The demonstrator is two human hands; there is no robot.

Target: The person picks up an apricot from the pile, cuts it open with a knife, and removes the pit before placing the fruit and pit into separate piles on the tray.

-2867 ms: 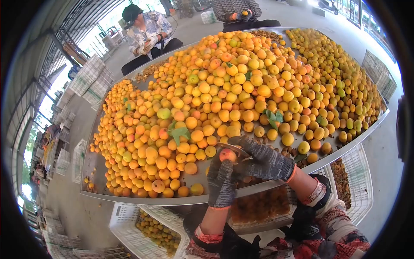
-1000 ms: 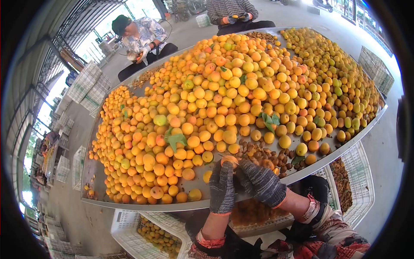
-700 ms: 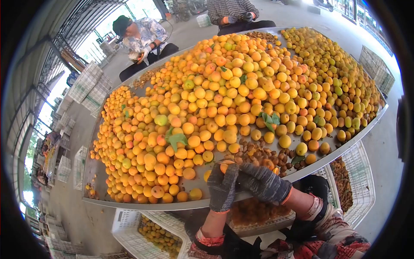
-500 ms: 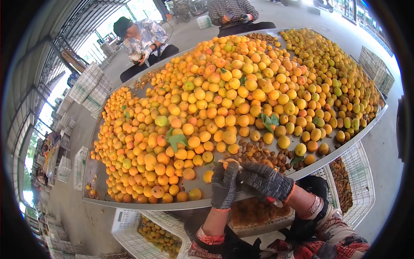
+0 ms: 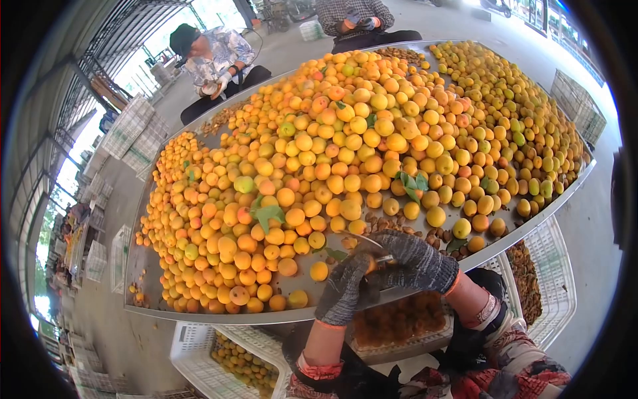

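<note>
Both hands wear dark grey knitted gloves and meet over the near edge of a metal table (image 5: 219, 318). My left hand (image 5: 342, 286) is closed around an orange apricot (image 5: 369, 265), of which only a small part shows. My right hand (image 5: 415, 261) is closed, its fingers beside that fruit, with a thin tool (image 5: 362, 237) sticking out between the hands; its handle is hidden. Just beyond the gloves lie brown pits (image 5: 385, 224). A large heap of yellow-orange apricots (image 5: 319, 159) covers much of the table.
Below the near edge are a white crate of apricots (image 5: 193, 346), a tray of orange pieces (image 5: 399, 326) and a white crate of brown pits (image 5: 555, 272). Two people sit across the table, one in a dark cap (image 5: 216, 63), one in a checked shirt (image 5: 345, 23).
My hands have drawn together and tilted, and the thin tool now shows between them. The capped person's hands have shifted. The whole view has moved slightly.
</note>
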